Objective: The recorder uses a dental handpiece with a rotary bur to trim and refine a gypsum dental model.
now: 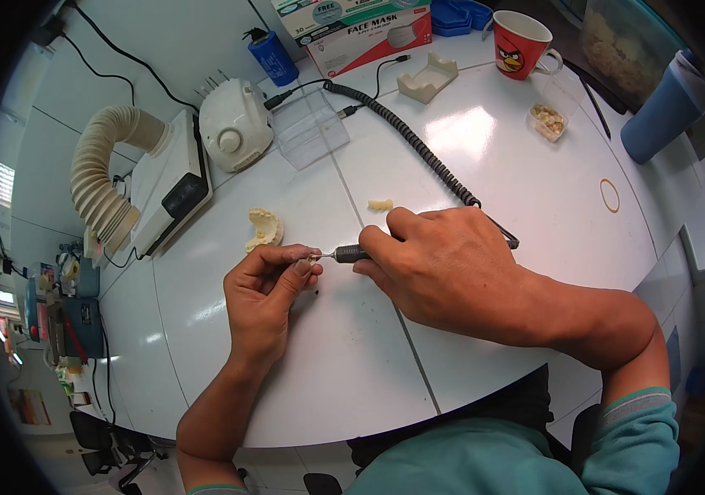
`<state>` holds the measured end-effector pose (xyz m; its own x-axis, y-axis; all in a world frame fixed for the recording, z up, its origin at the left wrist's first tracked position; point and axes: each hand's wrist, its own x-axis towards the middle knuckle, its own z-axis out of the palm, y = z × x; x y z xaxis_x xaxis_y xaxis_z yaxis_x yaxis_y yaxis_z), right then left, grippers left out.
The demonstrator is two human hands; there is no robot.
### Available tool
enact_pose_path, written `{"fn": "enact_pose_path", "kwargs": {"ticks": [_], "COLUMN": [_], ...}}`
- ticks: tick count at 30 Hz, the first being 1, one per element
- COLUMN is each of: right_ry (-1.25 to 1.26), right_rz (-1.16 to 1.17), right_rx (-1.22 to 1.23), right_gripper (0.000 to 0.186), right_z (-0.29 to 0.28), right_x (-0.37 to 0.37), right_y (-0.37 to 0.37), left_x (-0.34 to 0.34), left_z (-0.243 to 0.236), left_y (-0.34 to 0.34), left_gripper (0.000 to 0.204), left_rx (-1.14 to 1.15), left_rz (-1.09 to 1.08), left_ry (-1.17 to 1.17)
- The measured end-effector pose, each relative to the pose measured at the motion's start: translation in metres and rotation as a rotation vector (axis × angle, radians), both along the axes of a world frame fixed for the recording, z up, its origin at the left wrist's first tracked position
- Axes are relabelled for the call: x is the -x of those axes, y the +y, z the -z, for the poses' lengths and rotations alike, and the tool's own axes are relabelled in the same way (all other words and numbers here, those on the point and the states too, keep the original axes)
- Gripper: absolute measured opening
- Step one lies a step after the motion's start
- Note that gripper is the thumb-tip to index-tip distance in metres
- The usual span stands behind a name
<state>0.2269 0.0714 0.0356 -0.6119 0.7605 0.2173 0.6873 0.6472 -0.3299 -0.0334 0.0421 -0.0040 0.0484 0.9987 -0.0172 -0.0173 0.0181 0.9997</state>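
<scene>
At centre frame, the right hand [451,268] curls around a dark handpiece [351,253], its long axis nearly level, its bit [327,256] pointing left at a small piece [313,259] that the left hand [263,285] pinches between thumb and fingertips. A cream dental model [266,228] lies above, left of centre.

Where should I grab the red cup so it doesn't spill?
Probably by its white handle, coming from the right. The loop sticks out on that side, and the red cup stands upright with its open rim up, so lifting it level should be safest. I can't see what's inside.
</scene>
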Motion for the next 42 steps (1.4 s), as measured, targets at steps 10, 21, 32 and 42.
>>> {"fn": "enact_pose_path", "kwargs": {"ticks": [10, 21, 32, 42], "right_ry": [0.002, 0.007, -0.006, 0.016], "right_rz": [-0.005, -0.002, -0.009, -0.044], "right_rx": [-0.049, -0.053, -0.148, -0.023], "right_gripper": [0.027, 0.027, 0.027, 0.011], "right_z": [0.0034, 0.0019, 0.0074, -0.0012], "right_x": [0.0006, -0.0008, -0.0002, -0.0016], "right_y": [-0.0024, -0.003, -0.0034, -0.0042], "left_x": [0.0, -0.0026, -0.0016, -0.002], "left_z": [0.0007, -0.0009, -0.0009, -0.001], "left_y": [0.0005, -0.0003, -0.0001, -0.0012], "left_gripper": [0.01, 0.009, 0.008, 0.009], "left_rx": [0.015, 0.009, 0.021, 0.0], "left_rz": [0.003, -0.013, 0.0, -0.006], "left_ry": [-0.028, -0.005, -0.025, -0.018]}}
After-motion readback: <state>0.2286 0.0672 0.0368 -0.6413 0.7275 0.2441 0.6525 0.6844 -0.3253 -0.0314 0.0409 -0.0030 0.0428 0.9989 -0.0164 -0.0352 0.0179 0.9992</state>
